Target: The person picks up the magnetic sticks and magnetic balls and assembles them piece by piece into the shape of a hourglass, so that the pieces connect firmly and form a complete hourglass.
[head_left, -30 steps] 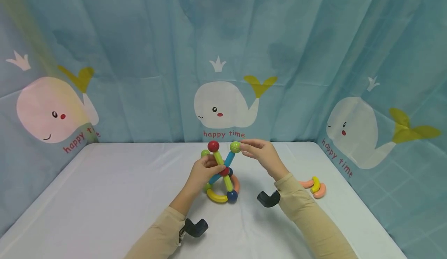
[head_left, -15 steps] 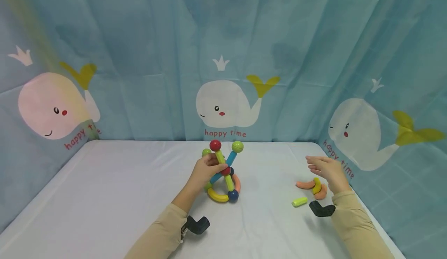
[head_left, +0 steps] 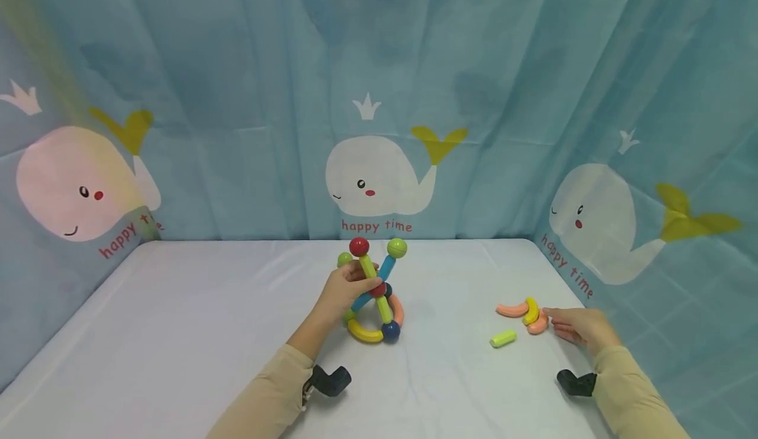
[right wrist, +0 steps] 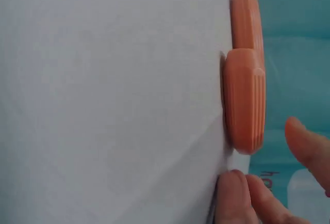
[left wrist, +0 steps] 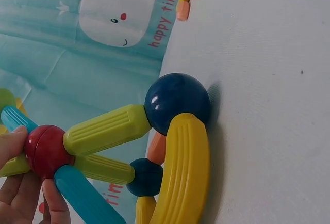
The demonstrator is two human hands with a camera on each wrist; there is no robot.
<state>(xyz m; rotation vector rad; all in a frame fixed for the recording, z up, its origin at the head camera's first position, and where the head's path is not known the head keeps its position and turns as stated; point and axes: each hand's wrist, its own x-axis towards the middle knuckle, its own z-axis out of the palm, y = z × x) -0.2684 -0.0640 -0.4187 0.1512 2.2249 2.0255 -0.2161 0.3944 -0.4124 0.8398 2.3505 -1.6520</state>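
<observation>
In the head view, your left hand (head_left: 343,291) pinches one ball-and-stick model (head_left: 384,309) and your right hand (head_left: 583,327) sits beside two orange curves (head_left: 538,324), one yellow curve (head_left: 531,310) and one lime stick (head_left: 503,339); the left wrist view places the pinch at one red ball (left wrist: 50,152); the right wrist view catches thumb (right wrist: 307,144) and fingers (right wrist: 233,195) parted, near the closer orange curve.
</observation>
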